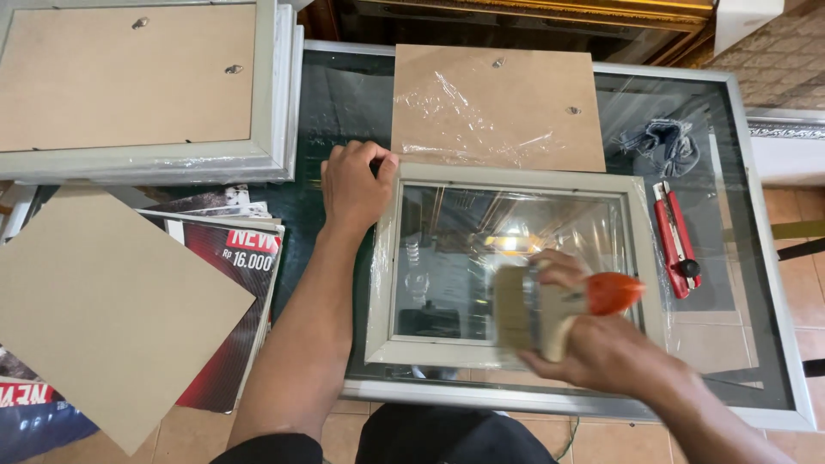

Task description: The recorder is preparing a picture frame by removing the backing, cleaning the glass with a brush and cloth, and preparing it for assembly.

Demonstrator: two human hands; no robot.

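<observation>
A pale picture frame (514, 266), glass in and partly wrapped in clear film, is laid flat on the glass-topped desk (773, 283). Its upper left corner is pressed down by the left hand (357, 185), seemingly to steady it. A wide brush (550, 311) with an orange handle is gripped in the right hand (601, 348) over the glass. A backing board (498, 107) lies just behind, a red cutter (676, 239) to the right.

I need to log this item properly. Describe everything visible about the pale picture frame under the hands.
The pale picture frame is rectangular with a grey-green moulded border, looking like painted wood. It lies flat on the glass-topped table, loosely covered in clear plastic wrap. Its glass reflects light. The left hand presses its upper left corner; the right hand holds a blurred brush with an orange handle end over the glass. A brown backing board lies just beyond it.
</observation>
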